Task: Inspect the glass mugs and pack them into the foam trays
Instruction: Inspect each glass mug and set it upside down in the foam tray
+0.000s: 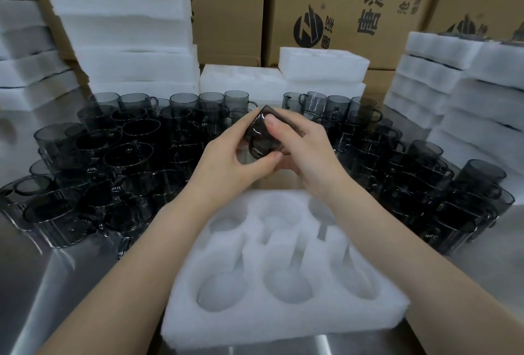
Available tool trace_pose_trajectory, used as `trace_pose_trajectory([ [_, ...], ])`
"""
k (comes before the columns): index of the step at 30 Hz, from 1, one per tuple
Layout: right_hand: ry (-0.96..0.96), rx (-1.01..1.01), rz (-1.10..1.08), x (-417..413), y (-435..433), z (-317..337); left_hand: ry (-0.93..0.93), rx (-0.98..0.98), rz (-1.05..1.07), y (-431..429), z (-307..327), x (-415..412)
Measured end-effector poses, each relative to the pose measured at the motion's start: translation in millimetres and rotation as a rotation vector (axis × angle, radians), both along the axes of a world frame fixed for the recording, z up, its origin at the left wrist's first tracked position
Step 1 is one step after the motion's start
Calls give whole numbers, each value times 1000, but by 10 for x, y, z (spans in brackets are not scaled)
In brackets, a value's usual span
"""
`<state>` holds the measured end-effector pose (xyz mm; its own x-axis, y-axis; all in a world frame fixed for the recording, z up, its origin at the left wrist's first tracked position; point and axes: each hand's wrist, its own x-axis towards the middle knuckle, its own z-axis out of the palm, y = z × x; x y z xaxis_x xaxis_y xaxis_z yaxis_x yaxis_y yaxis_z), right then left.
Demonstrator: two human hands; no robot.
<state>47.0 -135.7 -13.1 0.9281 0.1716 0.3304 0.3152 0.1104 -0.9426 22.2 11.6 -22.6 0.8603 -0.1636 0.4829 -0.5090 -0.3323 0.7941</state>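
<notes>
I hold one smoky grey glass mug (262, 139) in both hands above the table's middle, tilted, its handle facing me. My left hand (235, 156) grips it from the left and below, thumb near the handle. My right hand (300, 147) grips it from the right, thumb laid over the top. Below my hands lies a white foam tray (283, 317) with several round pockets, all without mugs. Groups of the same grey mugs stand to the left (113, 161) and to the right (419, 178) of the tray.
Stacks of white foam trays rise at the back left (127, 28), back middle (320, 68) and right (465, 93). Brown cardboard boxes (340, 8) form a wall behind them. The steel table (42, 283) shows at the front left and right corners.
</notes>
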Motion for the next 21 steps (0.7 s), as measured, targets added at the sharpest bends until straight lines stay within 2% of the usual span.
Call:
trace_pose_trajectory([
  [8,199,159,124,57,-98,11,1,42,-62,62,-31,19],
  [13,301,266,107,96,-109,5,-34,97,-137,66,-23,14],
  [18,444,292,241,106,-76,9,-126,132,10,58,-20,37],
  [21,481,223,314,98,-70,3,-182,218,115,49,-35,44],
])
